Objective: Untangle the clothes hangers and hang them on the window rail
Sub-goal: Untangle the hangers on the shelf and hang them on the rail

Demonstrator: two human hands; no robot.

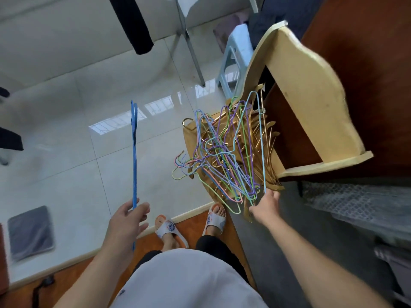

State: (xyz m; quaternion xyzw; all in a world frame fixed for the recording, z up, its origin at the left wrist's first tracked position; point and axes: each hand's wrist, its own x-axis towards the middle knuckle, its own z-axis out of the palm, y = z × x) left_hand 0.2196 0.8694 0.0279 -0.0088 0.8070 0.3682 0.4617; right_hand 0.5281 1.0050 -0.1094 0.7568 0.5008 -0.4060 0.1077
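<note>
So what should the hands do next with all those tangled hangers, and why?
Probably the right hand should gently lift the light blue hanger it pinches up and out of the tangled pile. Its wire threads through the others, so a slow pull seems safest. The left hand already holds one blue hanger free.

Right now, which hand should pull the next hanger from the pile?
Probably the right hand: it already touches the tangled pile of coloured wire hangers. The left hand holds a blue wire hanger.
</note>
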